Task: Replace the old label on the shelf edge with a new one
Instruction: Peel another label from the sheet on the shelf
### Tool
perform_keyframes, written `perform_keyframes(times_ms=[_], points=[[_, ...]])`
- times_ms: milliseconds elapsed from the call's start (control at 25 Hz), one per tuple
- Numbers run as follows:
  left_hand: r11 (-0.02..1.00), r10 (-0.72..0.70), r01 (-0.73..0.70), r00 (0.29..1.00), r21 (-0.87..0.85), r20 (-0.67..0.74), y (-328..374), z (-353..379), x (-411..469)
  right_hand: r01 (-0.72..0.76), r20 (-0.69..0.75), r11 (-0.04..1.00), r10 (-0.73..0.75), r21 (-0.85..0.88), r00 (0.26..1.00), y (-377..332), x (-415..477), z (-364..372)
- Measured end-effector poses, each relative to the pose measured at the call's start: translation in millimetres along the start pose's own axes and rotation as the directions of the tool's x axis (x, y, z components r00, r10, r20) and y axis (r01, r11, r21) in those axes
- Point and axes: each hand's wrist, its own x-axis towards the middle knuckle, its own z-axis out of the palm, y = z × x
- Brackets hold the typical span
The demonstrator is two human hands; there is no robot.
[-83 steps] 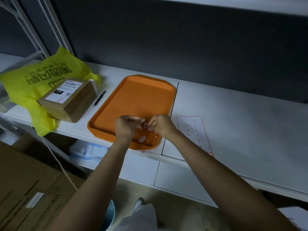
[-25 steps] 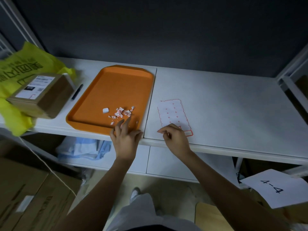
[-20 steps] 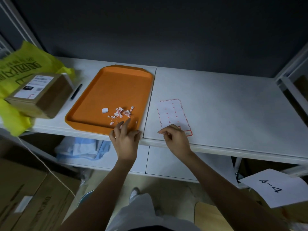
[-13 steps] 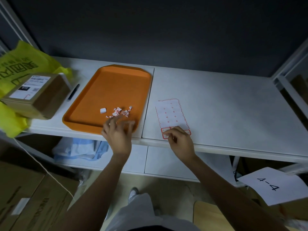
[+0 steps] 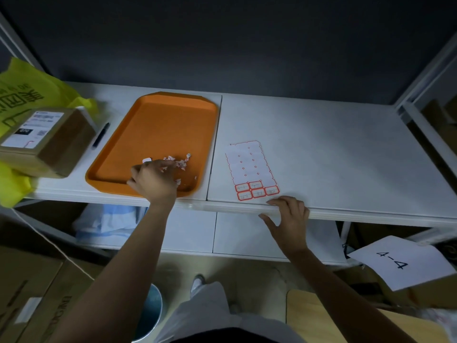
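Observation:
A white label sheet (image 5: 251, 167) with red borders lies on the white shelf (image 5: 333, 154), and several red-framed labels (image 5: 257, 190) are left at its near end. Torn scraps of old label (image 5: 181, 163) lie in the orange tray (image 5: 158, 125). My left hand (image 5: 153, 180) reaches over the tray's near rim and its fingertips touch the scraps; the hand is motion-blurred. My right hand (image 5: 288, 214) rests on the shelf's front edge (image 5: 371, 214), just below the sheet. Its fingers lie over the top of the edge and its thumb spreads across the front face. No label shows under it.
A cardboard parcel (image 5: 42, 139) sits on a yellow bag (image 5: 27, 95) at the left, with a black pen (image 5: 101, 137) beside the tray. A paper marked 4-4 (image 5: 400, 262) lies low on the right. Boxes (image 5: 32, 293) and a bin (image 5: 150, 315) stand on the floor.
My left hand moved from the tray's near rim up into the scraps. My right hand slid off the label sheet, down and right onto the shelf's front edge, uncovering the remaining labels.

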Motion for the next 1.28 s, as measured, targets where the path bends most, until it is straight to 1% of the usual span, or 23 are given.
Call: perform_keyframes(times_ms=[120, 240, 360, 400, 560, 640, 760, 800, 840, 920, 960, 1000, 1040, 1080, 1120, 1200, 1280], points=[[0.999, 0.026, -0.026, 1.0, 0.024, 0.012, -3, 2, 0, -0.068, -0.008, 0.996, 0.068, -0.062, 0.998, 5, -7, -1], [0.989, 0.078, -0.082, 0.996, 0.125, 0.036, -6, 3, 0, -0.108, -0.009, 0.988, 0.108, -0.11, 0.994, 5, -10, 1], [0.98, 0.107, -0.111, 0.994, 0.164, 0.033, -6, 1, 1, -0.146, -0.007, 0.981, 0.147, -0.128, 0.989, -3, -11, 6], [0.982, 0.1, -0.103, 0.995, 0.161, 0.029, -6, 0, 1, -0.135, -0.009, 0.982, 0.135, -0.132, 0.991, -7, -11, 8], [0.988, 0.08, -0.085, 0.996, 0.127, 0.044, -4, -2, -1, -0.002, 0.006, 0.984, 0.003, -0.18, 1.0, -27, -5, 19], [0.985, 0.118, -0.123, 0.992, 0.121, 0.051, -4, -2, -5, 0.04, 0.049, 0.98, -0.031, -0.196, 0.998, -38, 0, 25], [0.97, 0.187, -0.189, 0.982, 0.155, 0.03, 0, -3, -16, 0.078, 0.11, 0.978, -0.058, -0.195, 0.992, -46, 7, 32], [0.96, 0.244, -0.244, 0.97, 0.134, 0.016, 2, -4, -23, 0.086, 0.124, 0.977, -0.062, -0.194, 0.99, -46, 8, 34], [0.939, 0.333, -0.332, 0.943, 0.085, 0.009, 4, -4, -33, 0.094, 0.139, 0.976, -0.067, -0.199, 0.988, -46, 9, 36], [0.837, 0.544, -0.541, 0.838, -0.077, 0.032, 6, 0, -56, 0.122, 0.157, 0.968, -0.088, -0.221, 0.984, -46, 10, 39], [0.789, 0.607, -0.589, 0.791, -0.172, 0.074, 6, 3, -67, 0.14, 0.155, 0.962, -0.105, -0.234, 0.982, -45, 10, 40], [0.776, 0.621, -0.577, 0.769, -0.254, 0.151, 7, 5, -76, 0.158, 0.146, 0.958, -0.125, -0.239, 0.981, -44, 10, 41], [0.792, 0.602, -0.527, 0.757, -0.309, 0.252, 8, 8, -84, 0.175, 0.131, 0.955, -0.146, -0.239, 0.981, -44, 10, 42], [0.815, 0.575, -0.477, 0.74, -0.33, 0.35, 9, 12, -90, 0.187, 0.112, 0.954, -0.165, -0.236, 0.98, -43, 10, 42], [0.831, 0.555, -0.454, 0.719, -0.322, 0.419, 9, 17, -95, 0.196, 0.094, 0.953, -0.179, -0.229, 0.979, -42, 10, 43], [0.841, 0.54, -0.465, 0.694, -0.276, 0.476, 10, 25, -99, 0.223, 0.089, 0.95, -0.208, -0.219, 0.974, -38, 10, 43], [0.843, 0.534, -0.481, 0.687, -0.242, 0.494, 11, 29, -98, 0.278, 0.121, 0.932, -0.256, -0.232, 0.959, -34, 10, 42]])
